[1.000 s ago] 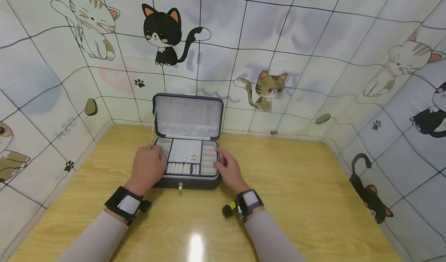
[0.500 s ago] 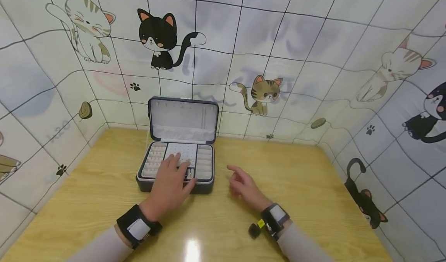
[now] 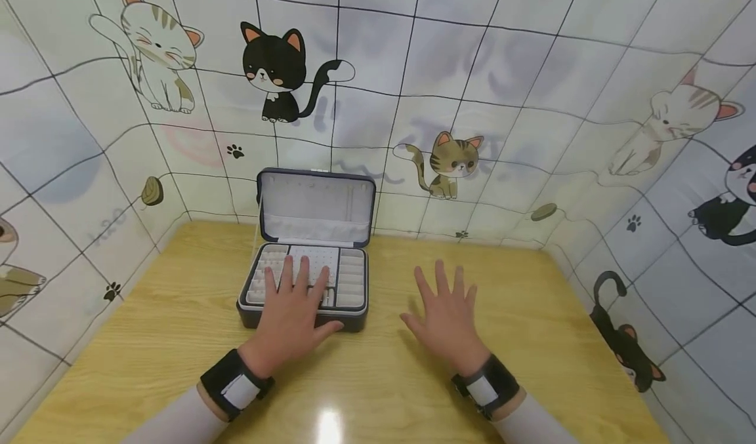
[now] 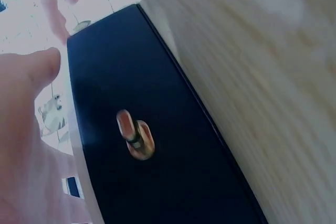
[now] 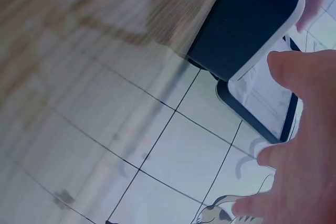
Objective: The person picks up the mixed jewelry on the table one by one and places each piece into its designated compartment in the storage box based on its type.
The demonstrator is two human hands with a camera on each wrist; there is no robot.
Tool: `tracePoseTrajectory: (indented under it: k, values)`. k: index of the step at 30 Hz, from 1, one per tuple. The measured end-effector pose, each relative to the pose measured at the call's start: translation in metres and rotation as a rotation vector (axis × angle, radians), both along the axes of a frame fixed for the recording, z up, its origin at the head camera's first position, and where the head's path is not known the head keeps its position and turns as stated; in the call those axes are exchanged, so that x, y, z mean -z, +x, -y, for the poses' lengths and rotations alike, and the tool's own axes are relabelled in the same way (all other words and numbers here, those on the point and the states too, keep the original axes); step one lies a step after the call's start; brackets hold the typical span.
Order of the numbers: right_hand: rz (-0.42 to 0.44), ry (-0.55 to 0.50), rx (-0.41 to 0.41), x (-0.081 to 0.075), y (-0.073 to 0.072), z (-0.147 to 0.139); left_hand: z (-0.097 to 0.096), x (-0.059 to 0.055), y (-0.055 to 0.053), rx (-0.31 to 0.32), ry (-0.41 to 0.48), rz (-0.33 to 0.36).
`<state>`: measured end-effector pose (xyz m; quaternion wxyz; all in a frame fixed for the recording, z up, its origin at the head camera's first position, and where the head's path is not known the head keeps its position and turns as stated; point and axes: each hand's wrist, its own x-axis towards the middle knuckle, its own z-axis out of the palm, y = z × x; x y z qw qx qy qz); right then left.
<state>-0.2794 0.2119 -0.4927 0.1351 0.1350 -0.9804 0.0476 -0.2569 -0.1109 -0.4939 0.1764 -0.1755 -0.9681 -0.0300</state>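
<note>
A dark navy jewelry box (image 3: 357,322) stands on the table with its light-lined lid (image 3: 319,201) raised at the back. Inside are pale compartments (image 3: 351,277), a dotted panel (image 3: 319,257) and ring rolls, partly covered by my left hand (image 3: 289,316). That hand's fingers are spread flat over the box's front half, thumb out past the front edge. On the box's front, a gold clasp (image 4: 136,136) shows in the left wrist view. My right hand (image 3: 445,322) is over the table to the right of the box, fingers spread, apart from it and holding nothing.
The wood-grain table (image 3: 366,391) runs back to a cat-print tiled wall covering (image 3: 520,136), which also closes in both sides. The raised lid stands close to the back wall. A black band with a camera is worn on each wrist (image 3: 236,385).
My left hand has left the box's left side and now lies spread over its front middle. My right hand has come off the right edge, moved rightward and spread its fingers.
</note>
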Motion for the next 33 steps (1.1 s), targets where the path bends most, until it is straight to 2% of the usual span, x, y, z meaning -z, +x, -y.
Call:
tracePoseTrajectory:
  k: [3,10,19,26,29,33]
  values:
    - [0.007,-0.001,0.042,0.006,-0.002,-0.001,0.004,0.003,-0.001,-0.031,0.008,0.027]
    - [0.007,-0.022,0.037,0.011,-0.008,-0.001,0.011,0.006,-0.002,-0.045,0.011,0.016]
    - [0.023,-0.020,0.034,0.010,-0.008,0.001,0.002,0.008,0.000,-0.038,-0.024,0.014]
    - [0.030,-0.021,0.036,0.008,-0.007,0.002,-0.002,0.003,0.002,-0.040,-0.040,0.015]
    - [0.037,-0.014,0.030,0.006,-0.007,0.003,-0.003,0.003,0.000,-0.037,-0.033,0.023]
    - [0.042,-0.032,0.010,0.004,-0.009,0.007,-0.004,0.004,-0.008,-0.038,-0.003,0.044]
